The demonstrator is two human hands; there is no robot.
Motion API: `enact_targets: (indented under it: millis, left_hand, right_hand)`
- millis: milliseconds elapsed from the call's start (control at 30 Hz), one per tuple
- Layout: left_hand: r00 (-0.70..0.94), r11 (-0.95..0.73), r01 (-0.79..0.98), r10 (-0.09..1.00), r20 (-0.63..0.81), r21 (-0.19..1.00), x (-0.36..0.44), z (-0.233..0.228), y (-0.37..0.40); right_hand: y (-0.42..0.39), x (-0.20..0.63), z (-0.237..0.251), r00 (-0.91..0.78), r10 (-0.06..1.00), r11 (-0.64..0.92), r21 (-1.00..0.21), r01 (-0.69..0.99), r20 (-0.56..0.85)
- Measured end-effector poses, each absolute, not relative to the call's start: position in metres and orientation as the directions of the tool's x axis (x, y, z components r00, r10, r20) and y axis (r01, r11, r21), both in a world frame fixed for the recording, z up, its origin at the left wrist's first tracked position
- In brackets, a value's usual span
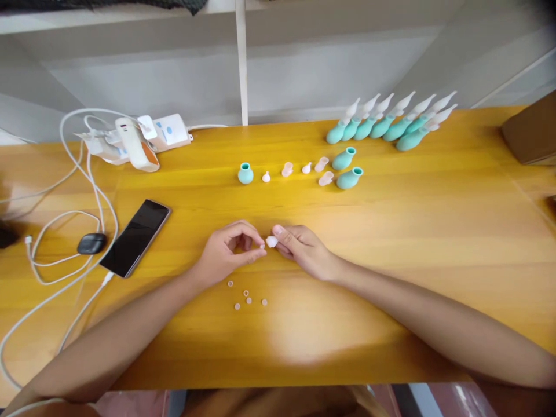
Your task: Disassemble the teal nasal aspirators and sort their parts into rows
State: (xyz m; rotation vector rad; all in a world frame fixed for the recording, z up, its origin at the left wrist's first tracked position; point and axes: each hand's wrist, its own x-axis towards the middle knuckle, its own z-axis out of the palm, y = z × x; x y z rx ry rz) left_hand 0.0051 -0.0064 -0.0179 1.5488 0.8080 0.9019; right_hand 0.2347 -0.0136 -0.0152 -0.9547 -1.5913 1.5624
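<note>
Though between left fingers [250,256], piece [262,247] indistinct.

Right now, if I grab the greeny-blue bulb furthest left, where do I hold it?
I'd pinch the teal bulb around its fat, round belly, thumb and fingers on opposite sides, coming from the left. It seems to stand upright with its open mouth on top, and a little white piece sits just to its right, so the left looks freer.
</note>
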Motion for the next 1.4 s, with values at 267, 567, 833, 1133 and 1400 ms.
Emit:
enact_targets:
  millis: [267, 567, 833, 1133, 1400]
  left_hand:
    - [0.468, -0.081, 0.045, 0.882, 0.051, 0.996, 0.0064, -0.0217, -0.0085]
    - [0.498, -0.154, 0.071, 0.861, 0.099, 0.986, 0.0068, -0.0177, -0.0084]
    - [0.497, -0.154, 0.079, 0.863, 0.095, 0.985, 0.0057, -0.0174, -0.0073]
    - [0.506, -0.202, 0.073, 0.852, 0.138, 0.977, 0.0034, -0.016, -0.0069]
    - [0.539, -0.205, 0.067, 0.831, 0.137, 0.977, 0.0023, -0.016, -0.0082]
  right_hand:
    - [-0.0167, 0.2378, -0.0189, -0.538, 0.839, 0.155, -0.984, 0.092, 0.082]
    - [-0.0164, 0.2385, -0.0193, -0.544, 0.832, 0.191, -0.976, 0.103, 0.106]
    - [-0.0149, 0.2395, -0.0192, -0.541, 0.835, 0.169, -0.982, 0.084, 0.097]
    - [-0.0132, 0.2406, -0.02, -0.492, 0.87, -0.041, -0.999, -0.023, -0.024]
    - [-0.0107, 0.2412, -0.018, -0.478, 0.877, -0.104, -0.99, -0.092, -0.048]
